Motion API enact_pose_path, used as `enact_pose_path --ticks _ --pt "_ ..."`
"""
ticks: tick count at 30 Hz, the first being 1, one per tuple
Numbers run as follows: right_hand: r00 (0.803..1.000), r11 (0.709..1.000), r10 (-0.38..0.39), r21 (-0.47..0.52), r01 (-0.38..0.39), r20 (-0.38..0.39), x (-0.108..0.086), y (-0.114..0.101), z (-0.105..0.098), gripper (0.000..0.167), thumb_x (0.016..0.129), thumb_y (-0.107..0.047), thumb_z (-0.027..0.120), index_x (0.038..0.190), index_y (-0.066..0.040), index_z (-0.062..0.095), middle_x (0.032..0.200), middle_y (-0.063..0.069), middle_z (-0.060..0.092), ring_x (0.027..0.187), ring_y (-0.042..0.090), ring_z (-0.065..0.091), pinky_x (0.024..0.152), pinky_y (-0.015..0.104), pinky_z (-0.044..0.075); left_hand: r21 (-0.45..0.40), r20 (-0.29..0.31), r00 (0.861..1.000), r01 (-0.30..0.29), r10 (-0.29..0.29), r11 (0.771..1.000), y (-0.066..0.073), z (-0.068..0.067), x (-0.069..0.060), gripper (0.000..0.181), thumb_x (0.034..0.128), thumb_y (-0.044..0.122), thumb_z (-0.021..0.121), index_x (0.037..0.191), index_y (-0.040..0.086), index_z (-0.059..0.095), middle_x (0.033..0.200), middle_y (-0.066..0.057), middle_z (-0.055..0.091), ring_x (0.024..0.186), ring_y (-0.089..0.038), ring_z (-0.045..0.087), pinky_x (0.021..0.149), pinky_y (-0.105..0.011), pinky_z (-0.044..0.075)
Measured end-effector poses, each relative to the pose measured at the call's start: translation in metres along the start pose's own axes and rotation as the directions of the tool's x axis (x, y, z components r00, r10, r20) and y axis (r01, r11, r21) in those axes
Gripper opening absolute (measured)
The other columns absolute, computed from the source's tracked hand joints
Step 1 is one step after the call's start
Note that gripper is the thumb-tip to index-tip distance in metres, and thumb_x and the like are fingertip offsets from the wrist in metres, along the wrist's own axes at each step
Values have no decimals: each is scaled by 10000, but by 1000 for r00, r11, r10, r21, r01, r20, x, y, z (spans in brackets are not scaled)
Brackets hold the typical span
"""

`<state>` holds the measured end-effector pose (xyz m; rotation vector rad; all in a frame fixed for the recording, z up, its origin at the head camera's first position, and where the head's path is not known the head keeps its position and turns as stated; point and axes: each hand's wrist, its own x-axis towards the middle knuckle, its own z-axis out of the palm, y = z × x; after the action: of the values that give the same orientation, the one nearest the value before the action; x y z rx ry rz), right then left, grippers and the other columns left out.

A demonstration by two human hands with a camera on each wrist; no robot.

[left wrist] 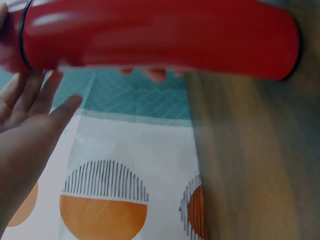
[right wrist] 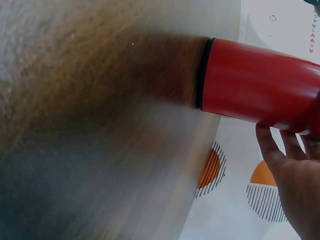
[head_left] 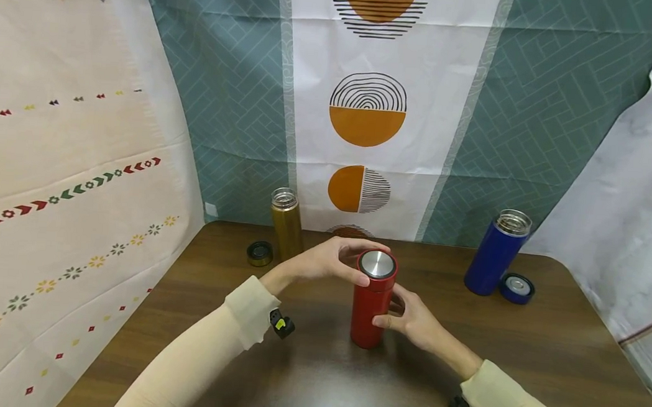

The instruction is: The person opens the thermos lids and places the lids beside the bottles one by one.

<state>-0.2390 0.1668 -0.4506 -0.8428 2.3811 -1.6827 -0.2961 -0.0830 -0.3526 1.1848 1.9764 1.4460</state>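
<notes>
A red thermos (head_left: 366, 321) stands upright on the wooden table, its red lid (head_left: 381, 285) in place with a brushed steel disc on top. My left hand (head_left: 325, 259) grips the lid from the left, thumb on the near side and fingers reaching behind. From the right, my right hand (head_left: 416, 324) holds the body around its middle, thumb in front. In the left wrist view the thermos (left wrist: 165, 37) lies across the top, with fingertips (left wrist: 156, 75) of the right hand showing behind it. The right wrist view shows the black-edged base of the thermos (right wrist: 250, 82) on the table.
At the back left stands a gold thermos (head_left: 287, 232) without its lid, a dark gold-rimmed lid (head_left: 259, 253) beside it. Back right, an open blue thermos (head_left: 491, 257) has its blue lid (head_left: 517, 288) next to it. Patterned cloths (head_left: 231, 98) hang behind the table (head_left: 315, 377).
</notes>
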Motion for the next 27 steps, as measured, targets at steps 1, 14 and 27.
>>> enact_pose_path --ticks 1,14,27 --pt "1000 1000 -2 -2 2 -2 0 0 0 673 902 -234 819 1457 -1 516 1365 167 654 1290 424 598 1072 678 433 -7 -24 1000 -5 5 1000 -1 3 -1 585 938 232 768 1489 201 574 1429 26 628 1329 -186 565 1156 -482 415" --pt "999 999 -52 4 52 -15 -1 3 1 658 901 -171 820 1451 24 516 1342 159 668 1251 381 630 1057 636 469 86 -292 956 3 22 996 2 37 -15 618 920 388 799 1481 309 551 1447 104 586 1402 -93 487 1209 -502 338" --pt "1000 1000 6 4 -6 -14 -2 1 1 643 908 -191 813 1440 25 524 1351 167 663 1253 390 630 1062 617 477 27 -8 1000 -9 9 1000 8 -3 -2 649 917 167 797 1514 200 548 1501 48 560 1401 -147 510 1202 -400 367"
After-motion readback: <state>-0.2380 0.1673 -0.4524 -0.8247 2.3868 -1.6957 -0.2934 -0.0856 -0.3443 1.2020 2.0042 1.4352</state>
